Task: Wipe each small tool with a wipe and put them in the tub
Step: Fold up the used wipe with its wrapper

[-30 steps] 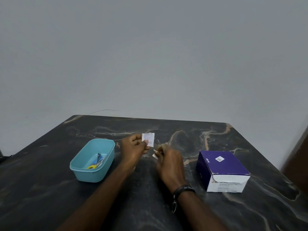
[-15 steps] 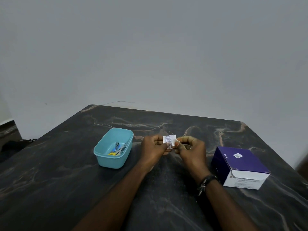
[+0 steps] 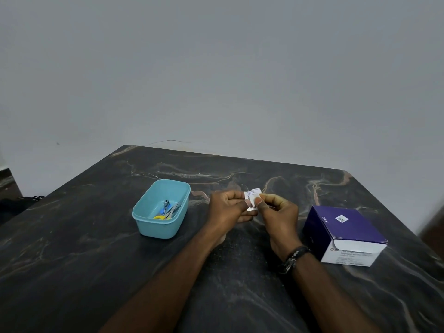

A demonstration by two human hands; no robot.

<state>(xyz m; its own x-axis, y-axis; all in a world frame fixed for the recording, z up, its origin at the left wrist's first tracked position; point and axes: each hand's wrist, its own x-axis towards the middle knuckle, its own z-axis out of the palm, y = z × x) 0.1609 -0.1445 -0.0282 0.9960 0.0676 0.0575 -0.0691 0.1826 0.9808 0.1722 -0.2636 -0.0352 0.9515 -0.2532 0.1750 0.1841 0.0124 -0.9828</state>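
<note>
Wipe packet (image 3: 252, 197), small, white, printed in lines too fine to read; pinched between both my hands, raised just above the table (image 3: 72, 260), right of the tub (image 3: 160, 210) and well apart from it.

Tub, teal, rectangular, open-topped; holds small tools (image 3: 169, 209): metal pieces, a blue one, a yellow one.

Box (image 3: 343, 233), purple with white end flap, far right of the tub, lying flat; flap bears "BD" and smaller text too blurred to read; white square label on top, unreadable.

Change since half a second ago: the packet stays between the same fingertips, my hands pressed closer together over it, thumbs now overlapping its lower half; tub and box lie as before.

Left hand (image 3: 228, 209): fingers curled, thumb and forefinger gripping the packet's left edge, forearm running in from the lower left.

Right hand (image 3: 278, 212): fingers curled, thumb and forefinger gripping the packet's right edge, knuckles up; dark beaded band (image 3: 294, 257) on the wrist.
</note>
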